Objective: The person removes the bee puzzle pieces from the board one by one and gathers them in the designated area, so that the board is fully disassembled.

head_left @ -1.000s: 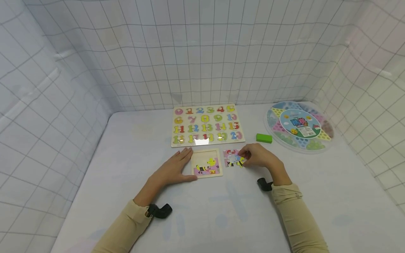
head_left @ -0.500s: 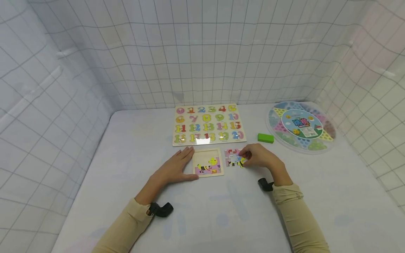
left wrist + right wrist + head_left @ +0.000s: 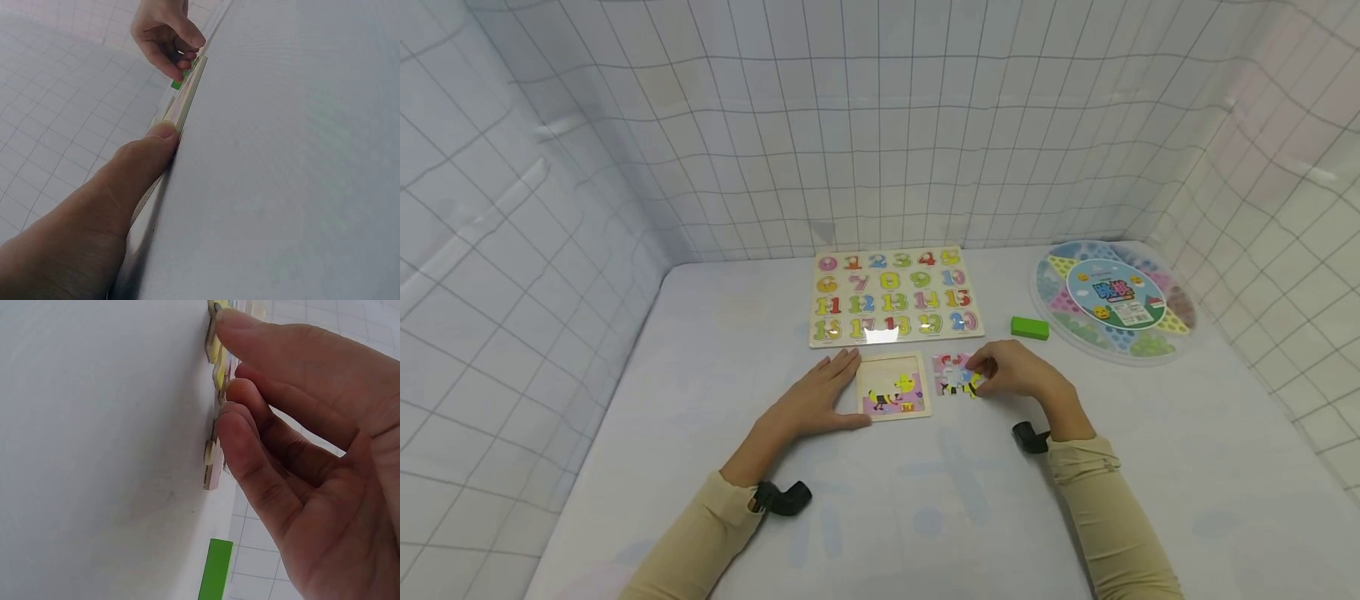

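A small square wooden puzzle tray (image 3: 926, 383) lies on the table, its lower part filled with pieces showing a yellow and black figure on pink. Along its left side rests my left hand (image 3: 812, 402), fingers extended at the upper corner; the thumb (image 3: 164, 132) presses the tray's near edge. Just right of the tray, several jigsaw pieces (image 3: 947, 377) lie fitted together. My right hand (image 3: 1013, 369) bends over their right end, thumb and fingers curled about a yellow-marked puzzle piece (image 3: 212, 347). That hand partly covers the pieces in the head view.
Behind the tray lies a number board (image 3: 895, 297) with numerals. A green block (image 3: 1029, 327) sits beyond my right hand, with a round, clear-edged game box (image 3: 1112, 302) at the back right. White grid-patterned cloth (image 3: 880, 125) walls the table on three sides.
The view shifts slightly at first, then holds steady. Both hands, the tray and the pieces keep their places.
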Available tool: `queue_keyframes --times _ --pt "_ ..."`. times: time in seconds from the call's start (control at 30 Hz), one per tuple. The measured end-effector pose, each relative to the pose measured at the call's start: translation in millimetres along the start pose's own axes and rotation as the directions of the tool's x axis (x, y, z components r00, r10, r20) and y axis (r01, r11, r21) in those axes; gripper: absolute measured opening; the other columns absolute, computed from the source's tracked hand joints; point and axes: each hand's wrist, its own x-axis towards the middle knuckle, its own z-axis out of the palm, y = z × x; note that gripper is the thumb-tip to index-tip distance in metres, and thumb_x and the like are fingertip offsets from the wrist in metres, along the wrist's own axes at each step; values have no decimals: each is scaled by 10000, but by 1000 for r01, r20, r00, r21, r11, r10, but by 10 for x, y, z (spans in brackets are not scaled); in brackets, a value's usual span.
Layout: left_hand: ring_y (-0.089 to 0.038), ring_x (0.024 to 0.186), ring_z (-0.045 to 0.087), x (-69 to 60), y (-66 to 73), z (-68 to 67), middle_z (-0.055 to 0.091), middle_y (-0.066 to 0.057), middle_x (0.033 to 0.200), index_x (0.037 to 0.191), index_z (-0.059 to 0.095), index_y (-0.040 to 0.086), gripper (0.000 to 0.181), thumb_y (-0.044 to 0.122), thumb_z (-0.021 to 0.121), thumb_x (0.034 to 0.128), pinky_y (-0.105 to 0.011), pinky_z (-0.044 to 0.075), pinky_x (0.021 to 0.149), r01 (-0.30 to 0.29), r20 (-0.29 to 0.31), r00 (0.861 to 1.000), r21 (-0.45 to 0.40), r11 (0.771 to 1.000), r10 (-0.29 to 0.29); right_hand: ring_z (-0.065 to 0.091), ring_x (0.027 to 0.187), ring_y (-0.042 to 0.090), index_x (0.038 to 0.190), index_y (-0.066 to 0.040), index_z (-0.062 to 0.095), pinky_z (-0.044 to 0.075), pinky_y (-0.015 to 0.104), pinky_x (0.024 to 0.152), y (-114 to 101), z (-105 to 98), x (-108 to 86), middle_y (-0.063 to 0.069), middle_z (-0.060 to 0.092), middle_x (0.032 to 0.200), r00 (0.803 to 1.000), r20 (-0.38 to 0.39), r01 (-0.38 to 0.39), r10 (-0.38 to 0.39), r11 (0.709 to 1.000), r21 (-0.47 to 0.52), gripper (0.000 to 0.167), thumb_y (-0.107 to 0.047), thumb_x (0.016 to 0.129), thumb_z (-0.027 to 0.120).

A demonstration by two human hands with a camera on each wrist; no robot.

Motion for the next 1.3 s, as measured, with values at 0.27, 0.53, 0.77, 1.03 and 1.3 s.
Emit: queue_keyframes --times 0.27,0.53,0.77,1.03,1.3 --pt "-261 1525 155 3 14 -13 175 -81 1641 1557 192 62 1043 679 600 822 -443 167 1248 -1 14 1000 -7 1000 1 586 853 161 1118 -33 700 523 286 761 -130 62 70 57 680 978 999 8 40 -41 998 45 412 -129 743 840" --pt "-261 1524 158 1 5 -4 173 -77 1642 1558 191 69 1041 685 595 823 -444 171 1247 1 13 1000 0 1000 -1 563 799 158 1087 -52 709 512 255 674 -375 192 234 46 664 919 996 32 86 -89 994 74 362 -113 752 831" --pt "-258 1523 164 4 6 0 177 -81 1640 1557 197 69 1039 689 592 822 -443 178 1246 -1 10 1000 0 1000 1 574 801 133 1058 -84 716 512 249 707 -530 286 360 20 666 897 990 38 133 -135 989 64 355 -144 736 853" --pt "-260 1521 169 0 11 -6 183 -87 1638 1556 198 62 1040 683 598 824 -447 179 1245 -2 8 1000 -2 1000 2 558 799 144 1042 -103 713 492 255 684 -647 368 467 10 644 887 991 56 120 -123 991 50 358 -173 726 864" --pt "-255 1521 173 -1 3 -3 193 -88 1636 1554 206 63 1044 688 601 818 -444 182 1245 -3 0 1000 6 1000 3 568 811 128 1027 -112 716 500 245 726 -686 410 546 -12 646 880 991 81 103 -103 995 6 341 -157 724 864"
